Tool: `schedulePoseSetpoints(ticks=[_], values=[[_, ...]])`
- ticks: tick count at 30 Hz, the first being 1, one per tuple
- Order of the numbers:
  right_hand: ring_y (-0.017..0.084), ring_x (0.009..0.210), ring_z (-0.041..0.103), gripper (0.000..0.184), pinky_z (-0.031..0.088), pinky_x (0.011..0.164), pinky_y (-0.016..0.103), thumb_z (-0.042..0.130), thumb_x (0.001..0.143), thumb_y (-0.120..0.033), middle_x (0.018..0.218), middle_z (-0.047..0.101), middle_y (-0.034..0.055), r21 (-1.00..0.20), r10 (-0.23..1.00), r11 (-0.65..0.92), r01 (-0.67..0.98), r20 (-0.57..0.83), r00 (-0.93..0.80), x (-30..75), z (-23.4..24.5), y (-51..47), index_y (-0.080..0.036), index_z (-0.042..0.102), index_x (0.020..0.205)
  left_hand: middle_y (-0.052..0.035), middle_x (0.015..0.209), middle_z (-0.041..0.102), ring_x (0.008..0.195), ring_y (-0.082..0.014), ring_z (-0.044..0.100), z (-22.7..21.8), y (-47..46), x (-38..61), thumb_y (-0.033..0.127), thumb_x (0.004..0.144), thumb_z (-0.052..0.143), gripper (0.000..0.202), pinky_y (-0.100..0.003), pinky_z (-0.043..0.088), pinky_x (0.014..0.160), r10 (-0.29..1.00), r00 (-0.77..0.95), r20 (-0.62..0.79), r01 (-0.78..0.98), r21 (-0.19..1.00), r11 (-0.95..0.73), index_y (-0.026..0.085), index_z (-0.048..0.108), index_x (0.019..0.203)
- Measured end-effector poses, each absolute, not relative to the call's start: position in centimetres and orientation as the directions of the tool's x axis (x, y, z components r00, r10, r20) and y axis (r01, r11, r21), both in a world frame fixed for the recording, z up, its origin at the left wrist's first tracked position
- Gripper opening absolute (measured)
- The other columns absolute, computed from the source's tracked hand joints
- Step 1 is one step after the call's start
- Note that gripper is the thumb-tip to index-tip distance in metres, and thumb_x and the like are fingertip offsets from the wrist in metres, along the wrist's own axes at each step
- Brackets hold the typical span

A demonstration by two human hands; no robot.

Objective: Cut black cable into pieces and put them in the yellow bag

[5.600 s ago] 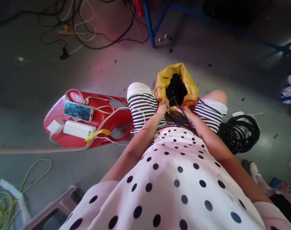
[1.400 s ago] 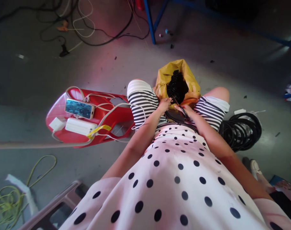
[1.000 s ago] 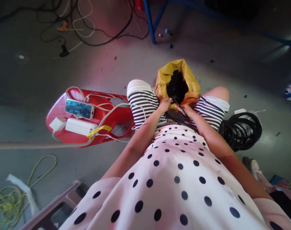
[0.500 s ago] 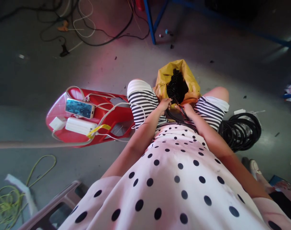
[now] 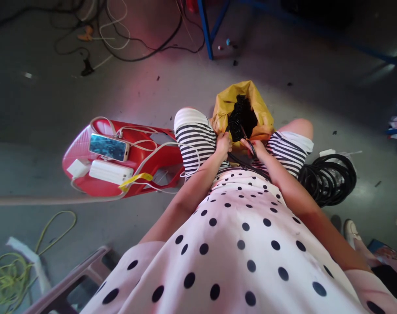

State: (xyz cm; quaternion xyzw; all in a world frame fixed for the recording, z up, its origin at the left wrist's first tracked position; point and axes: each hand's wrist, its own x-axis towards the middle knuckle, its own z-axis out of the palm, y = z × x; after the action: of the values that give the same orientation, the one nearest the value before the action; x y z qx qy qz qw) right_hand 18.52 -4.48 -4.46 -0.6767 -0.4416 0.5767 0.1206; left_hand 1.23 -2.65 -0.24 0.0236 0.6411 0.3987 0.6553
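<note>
My left hand [image 5: 224, 145] is closed around a thin black cable [image 5: 239, 161], its end poking up past the fingers at the near left rim of a yellow bag [image 5: 229, 96]. The rest of that cable crosses my lap to the right. My right hand [image 5: 258, 149] grips dark-handled scissors [image 5: 251, 147], whose blades point up and left over the bag's mouth. Inside the bag, which stands open between my knees, lies a heap of short black pieces [image 5: 239, 113].
At left, a red plastic stool [image 5: 165, 152] carries a phone [image 5: 108, 147], a white power bank [image 5: 111, 172] and white leads. A black cable coil [image 5: 332, 179] lies right. Blue metal legs [image 5: 205, 30] stand ahead. Another person's shoe [image 5: 352, 230] shows at lower right.
The scissors have turned, so their blades now show over the bag. My left hand has shifted slightly, and the cable end now shows above it. The other person's foot has moved slightly.
</note>
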Motion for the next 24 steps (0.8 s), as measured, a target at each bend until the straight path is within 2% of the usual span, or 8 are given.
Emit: schedulePoseSetpoints(ticks=[3, 8, 14, 18, 24], values=[[0.016, 0.049, 0.054, 0.071, 0.039, 0.05, 0.028, 0.072, 0.089, -0.088, 0.053, 0.059, 0.0025, -0.663, 0.719, -0.572, 0.483, -0.689, -0.094, 18.4, -3.5, -4.5, -0.021, 0.06, 0.068, 0.0113, 0.06, 0.035, 0.036, -0.004, 0.026, -0.5, -2.1, 0.7, 0.024, 0.109, 0.056, 0.016, -0.017, 0.014, 0.04, 0.557, -0.163, -0.815, -0.437, 0.565, 0.699, 0.024, 0.048, 0.095], [0.016, 0.055, 0.054, 0.07, 0.039, 0.056, 0.029, 0.074, 0.089, -0.086, 0.056, 0.06, 0.0019, -0.658, 0.718, -0.523, 0.542, -0.683, -0.136, 18.3, -2.7, -4.3, -0.02, 0.061, 0.068, 0.0096, 0.058, 0.042, 0.035, -0.0049, 0.029, -1.1, -2.1, 0.2, 0.019, 0.103, 0.058, 0.017, -0.016, 0.014, 0.039, 0.641, -0.042, -0.766, -0.366, 0.609, 0.704, 0.023, 0.048, 0.09], [0.017, 0.062, 0.057, 0.07, 0.041, 0.06, 0.029, 0.073, 0.089, -0.085, 0.061, 0.063, 0.0024, -0.646, 0.713, -0.492, 0.584, -0.683, -0.156, 18.2, -2.7, -4.2, -0.017, 0.067, 0.077, 0.0084, 0.059, 0.046, 0.037, -0.0055, 0.03, -1.1, -2.3, -0.1, 0.017, 0.106, 0.053, 0.018, -0.017, 0.016, 0.038, 0.673, -0.007, -0.74, -0.331, 0.636, 0.697, 0.022, 0.049, 0.09], [0.018, 0.065, 0.06, 0.067, 0.045, 0.065, 0.028, 0.075, 0.09, -0.081, 0.063, 0.063, 0.0014, -0.615, 0.7, -0.495, 0.614, -0.701, -0.137, 18.0, -2.3, -4.3, -0.014, 0.074, 0.089, 0.0081, 0.063, 0.048, 0.04, -0.0047, 0.032, -1.4, -2.3, 0.0, 0.02, 0.108, 0.057, 0.022, -0.016, 0.021, 0.04, 0.679, -0.012, -0.734, -0.334, 0.642, 0.69, 0.022, 0.047, 0.089], [0.018, 0.067, 0.06, 0.062, 0.046, 0.068, 0.028, 0.074, 0.096, -0.075, 0.068, 0.067, 0.0025, -0.607, 0.708, -0.471, 0.64, -0.693, -0.137, 17.8, -2.0, -4.2, -0.013, 0.075, 0.094, 0.0069, 0.062, 0.049, 0.041, -0.0051, 0.032, -1.6, -2.5, 0.2, 0.019, 0.112, 0.051, 0.022, -0.017, 0.021, 0.041, 0.668, 0.017, -0.744, -0.214, 0.65, 0.73, 0.021, 0.052, 0.09]])
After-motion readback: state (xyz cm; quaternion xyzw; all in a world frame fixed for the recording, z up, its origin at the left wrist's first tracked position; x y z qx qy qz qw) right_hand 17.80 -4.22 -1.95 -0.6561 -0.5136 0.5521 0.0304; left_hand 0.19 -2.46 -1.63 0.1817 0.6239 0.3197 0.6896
